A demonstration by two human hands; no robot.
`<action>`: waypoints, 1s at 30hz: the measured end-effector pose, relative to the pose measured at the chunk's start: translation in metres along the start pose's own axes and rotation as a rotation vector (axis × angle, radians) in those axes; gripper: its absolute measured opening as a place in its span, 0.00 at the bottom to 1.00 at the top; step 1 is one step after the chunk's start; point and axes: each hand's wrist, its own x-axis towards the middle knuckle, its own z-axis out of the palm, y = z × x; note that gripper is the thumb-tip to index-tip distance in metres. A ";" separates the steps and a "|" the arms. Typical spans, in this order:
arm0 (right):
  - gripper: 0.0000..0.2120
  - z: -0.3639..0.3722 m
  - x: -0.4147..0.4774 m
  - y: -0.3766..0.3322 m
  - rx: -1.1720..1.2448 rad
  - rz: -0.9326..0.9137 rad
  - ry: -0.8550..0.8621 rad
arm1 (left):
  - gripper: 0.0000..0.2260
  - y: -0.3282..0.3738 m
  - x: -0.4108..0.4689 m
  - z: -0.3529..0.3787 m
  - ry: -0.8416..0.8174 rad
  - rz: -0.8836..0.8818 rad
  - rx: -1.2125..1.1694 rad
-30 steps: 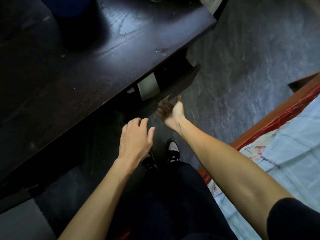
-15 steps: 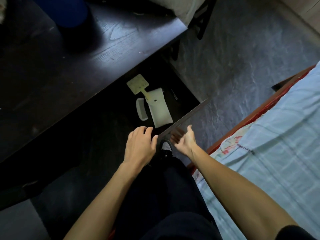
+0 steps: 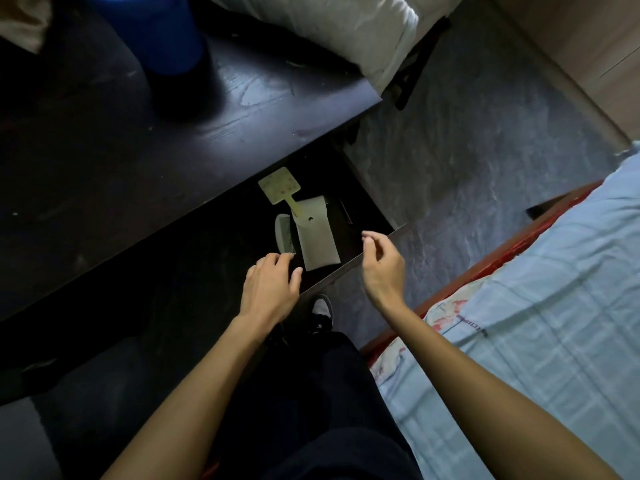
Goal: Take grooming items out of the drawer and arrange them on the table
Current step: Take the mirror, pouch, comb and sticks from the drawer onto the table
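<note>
Comb [image 3: 285, 237]: pale, curved along its back, lying flat on the drawer floor just left of the pouch. Being nearest the person, it is probably the first pick.
Pouch [image 3: 317, 239]: a flat pale sleeve with a small hole near its top, lying beside the comb and touching or nearly so.
Paddle-shaped item [image 3: 278, 185]: yellowish, with a square head (a hand mirror or a brush, the view cannot settle which). Its handle lies across the pouch's top corner.
Thin dark item [image 3: 346, 211]: lies toward the drawer's right side, too dim to identify.
Drawer [image 3: 367, 194]: pulled well out from under the counter, so all its contents are exposed to a reach from above.
Left hand [image 3: 272, 289]: palm down with fingers bent, its fingertips [image 3: 282, 259] at the comb's near end and the thumb spread toward the pouch. It grasps nothing yet and seems set to pinch the comb.
Right hand [image 3: 382, 265]: hovers over the drawer's front edge with fingers loosely curled, empty.
Counter [image 3: 207, 133]: dark wood, with none of the grooming items on it yet. A blue container [image 3: 156, 32] stands at the back.
Bed [image 3: 536, 306]: light blue sheet, at the person's right.
</note>
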 end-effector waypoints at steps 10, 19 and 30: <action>0.17 0.100 0.059 -0.026 -0.560 -0.160 -0.323 | 0.19 -0.020 0.051 -0.006 -0.031 0.010 -0.031; 0.19 0.171 0.108 0.003 -0.930 -0.271 -0.337 | 0.18 -0.044 0.077 0.014 -0.063 0.004 -0.013; 0.14 0.203 0.137 0.020 -1.060 -0.210 -0.319 | 0.17 -0.052 0.100 0.020 -0.115 -0.058 0.002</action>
